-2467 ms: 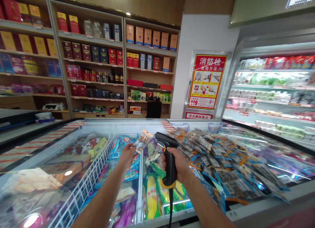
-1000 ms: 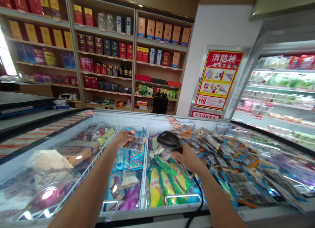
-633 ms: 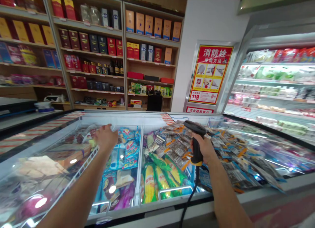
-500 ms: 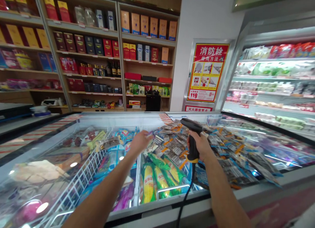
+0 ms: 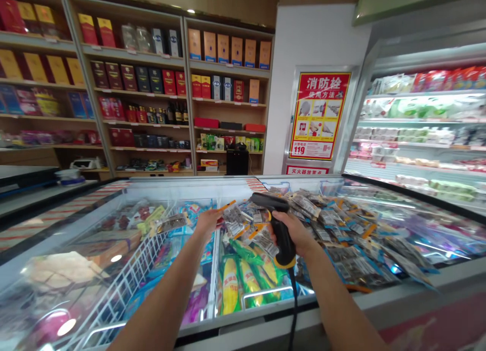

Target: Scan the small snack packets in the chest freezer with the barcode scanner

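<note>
Near the middle of the frame, the left hand [image 5: 208, 222] now pinches a clear packet [image 5: 233, 217] with an orange top edge, where half a second ago it reached over the edge of the pile with no packet clearly in it. The scanner [image 5: 284, 239], gripped by the right hand [image 5: 294, 232], has swung left, so its head is now near the packet, apparently without touching it. The hands are apart, each closed on its own thing. Left of centre, a loose packet [image 5: 169, 223] lies across the top of the wire basket [image 5: 146, 260], as it did half a second ago. I judge from this that one packet has been dealt with and a second is being lined up for the scanner.

Counted: one scanner, one packet in hand, one loose packet on the basket. The pile of packets [image 5: 334, 214], right of centre in the chest freezer [image 5: 178, 189], overlaps too much to count. Below the held packet, at lower centre, at least three corn packs [image 5: 230, 288] show. At upper centre stand six orange boxes [image 5: 223, 48]; right of centre hangs one large red-and-yellow sign [image 5: 319, 116].
</note>
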`<action>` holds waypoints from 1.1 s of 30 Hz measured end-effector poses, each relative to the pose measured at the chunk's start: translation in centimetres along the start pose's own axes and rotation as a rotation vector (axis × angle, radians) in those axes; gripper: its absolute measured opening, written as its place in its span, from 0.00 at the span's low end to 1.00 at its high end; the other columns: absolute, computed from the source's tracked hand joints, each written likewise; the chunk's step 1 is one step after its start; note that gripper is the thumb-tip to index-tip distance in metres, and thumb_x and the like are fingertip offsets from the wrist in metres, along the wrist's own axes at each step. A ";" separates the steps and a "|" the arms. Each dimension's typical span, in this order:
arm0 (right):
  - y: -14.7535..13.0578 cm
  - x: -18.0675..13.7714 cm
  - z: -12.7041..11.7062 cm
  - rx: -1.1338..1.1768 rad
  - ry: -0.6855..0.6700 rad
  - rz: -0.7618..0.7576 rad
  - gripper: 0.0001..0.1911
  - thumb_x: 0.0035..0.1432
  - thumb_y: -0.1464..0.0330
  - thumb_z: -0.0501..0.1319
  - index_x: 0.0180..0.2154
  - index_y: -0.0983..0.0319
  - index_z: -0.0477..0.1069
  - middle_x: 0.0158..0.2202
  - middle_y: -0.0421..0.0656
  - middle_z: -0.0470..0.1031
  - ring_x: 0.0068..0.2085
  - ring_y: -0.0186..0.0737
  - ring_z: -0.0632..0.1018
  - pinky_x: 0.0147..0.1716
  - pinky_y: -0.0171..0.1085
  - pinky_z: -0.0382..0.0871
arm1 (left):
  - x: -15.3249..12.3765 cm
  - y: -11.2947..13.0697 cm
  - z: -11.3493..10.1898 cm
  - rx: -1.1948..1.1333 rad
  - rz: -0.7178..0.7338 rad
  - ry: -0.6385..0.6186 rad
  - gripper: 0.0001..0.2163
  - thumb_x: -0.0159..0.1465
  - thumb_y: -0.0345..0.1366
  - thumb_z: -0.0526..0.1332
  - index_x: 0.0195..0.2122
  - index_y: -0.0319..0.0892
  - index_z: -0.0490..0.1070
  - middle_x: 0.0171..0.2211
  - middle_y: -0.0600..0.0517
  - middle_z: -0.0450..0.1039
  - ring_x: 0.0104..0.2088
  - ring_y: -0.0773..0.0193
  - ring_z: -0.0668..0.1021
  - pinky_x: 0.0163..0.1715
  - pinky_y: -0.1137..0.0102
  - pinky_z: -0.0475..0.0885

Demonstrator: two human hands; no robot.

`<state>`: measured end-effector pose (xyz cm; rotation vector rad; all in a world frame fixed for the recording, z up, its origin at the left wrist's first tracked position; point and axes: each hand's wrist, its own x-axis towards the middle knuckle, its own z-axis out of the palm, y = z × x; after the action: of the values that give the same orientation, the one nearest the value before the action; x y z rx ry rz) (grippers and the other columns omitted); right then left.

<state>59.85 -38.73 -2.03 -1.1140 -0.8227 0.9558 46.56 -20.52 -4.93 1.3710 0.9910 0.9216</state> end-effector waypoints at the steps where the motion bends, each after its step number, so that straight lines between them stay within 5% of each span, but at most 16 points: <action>1: 0.2 -0.1 0.4 -0.027 -0.034 0.008 0.14 0.47 0.59 0.57 0.31 0.64 0.65 0.16 0.37 0.68 0.14 0.30 0.67 0.12 0.30 0.62 | 0.2 0.0 -0.6 -0.030 -0.005 0.026 0.03 0.49 0.33 0.60 0.21 0.40 0.67 0.17 0.53 0.68 0.20 0.67 0.72 0.22 0.72 0.66; 8: 1.2 -0.2 2.4 -0.131 -0.063 0.120 0.15 0.44 0.58 0.59 0.29 0.64 0.63 0.15 0.38 0.68 0.13 0.30 0.66 0.11 0.29 0.61 | 1.0 0.4 -1.0 -0.091 0.019 0.093 0.03 0.49 0.31 0.60 0.19 0.40 0.69 0.15 0.53 0.67 0.20 0.66 0.72 0.21 0.73 0.65; 18: 0.5 -0.3 2.3 -0.080 -0.045 0.135 0.16 0.45 0.58 0.58 0.31 0.64 0.64 0.15 0.37 0.68 0.14 0.30 0.66 0.12 0.30 0.61 | 1.7 0.3 -0.9 0.032 0.106 0.136 0.05 0.49 0.34 0.59 0.24 0.39 0.73 0.17 0.51 0.70 0.21 0.64 0.73 0.20 0.73 0.64; 22: 0.5 0.0 1.3 -0.070 0.048 0.072 0.14 0.46 0.58 0.58 0.26 0.64 0.64 0.15 0.38 0.67 0.13 0.30 0.66 0.11 0.30 0.60 | 2.4 0.2 -2.5 0.163 0.135 0.227 0.09 0.50 0.36 0.57 0.27 0.38 0.74 0.20 0.49 0.73 0.25 0.60 0.75 0.23 0.72 0.66; 29: -0.3 0.6 -2.2 -0.120 0.292 0.028 0.12 0.47 0.60 0.57 0.24 0.64 0.63 0.13 0.38 0.66 0.13 0.30 0.66 0.10 0.30 0.60 | 3.6 0.3 -7.6 0.508 0.140 0.492 0.17 0.52 0.37 0.55 0.40 0.33 0.71 0.40 0.38 0.72 0.46 0.47 0.70 0.44 0.59 0.62; 33: -0.6 0.7 -2.7 -0.129 0.380 0.016 0.12 0.48 0.61 0.57 0.22 0.63 0.62 0.12 0.38 0.66 0.12 0.31 0.66 0.10 0.30 0.61 | 1.9 0.9 -5.9 0.665 0.217 0.575 0.24 0.53 0.40 0.55 0.50 0.36 0.63 0.56 0.39 0.56 0.55 0.46 0.58 0.51 0.56 0.52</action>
<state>62.71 -39.13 -2.08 -1.3637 -0.5702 0.6802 41.72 -16.78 -3.79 1.8326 1.7176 1.2510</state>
